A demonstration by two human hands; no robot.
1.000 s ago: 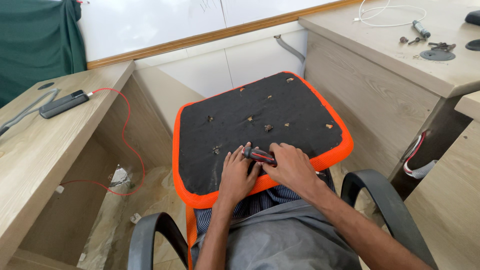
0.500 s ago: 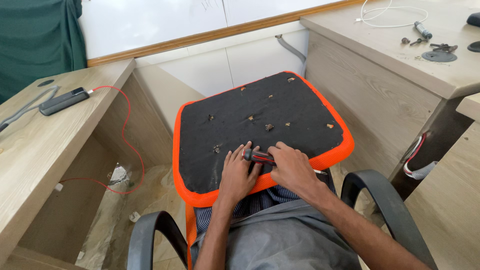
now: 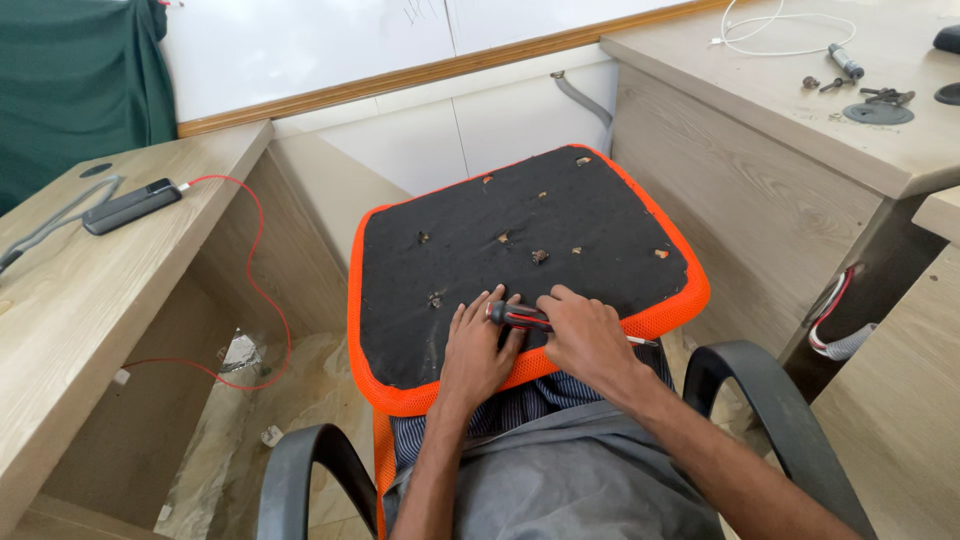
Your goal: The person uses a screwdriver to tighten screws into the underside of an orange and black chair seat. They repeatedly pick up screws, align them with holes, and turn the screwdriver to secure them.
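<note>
Across my lap: an upturned chair seat (image 3: 520,250), black underside facing up, orange mesh edging all round it, its near edge against my thighs.
Screwdriver: a red-and-black-handled screwdriver (image 3: 520,317) lies low across the near part of the black panel, handle end toward my left, a thin metal shaft poking out past my right wrist.
Right hand: my right hand (image 3: 585,335) is closed over the screwdriver, fingers curled down on it, knuckles up.
Left hand: my left hand (image 3: 475,350) lies palm down on the black panel, fingers narrow and together, fingertips touching the handle end; it grips nothing that I can see.
Panel: small screw holes and bits of hardware (image 3: 539,256) dot the black surface, well ahead of my fingers.
Chair: black armrests (image 3: 760,390) curve up on both sides of my legs.
Left desk: a wooden desk (image 3: 60,300) with a dark slim device (image 3: 130,205) and a red cable (image 3: 255,260) running from it down to the floor.
Right desk: another wooden desk (image 3: 780,150), carrying a white cable (image 3: 780,25), loose screws and a round dark plate (image 3: 877,113).
</note>
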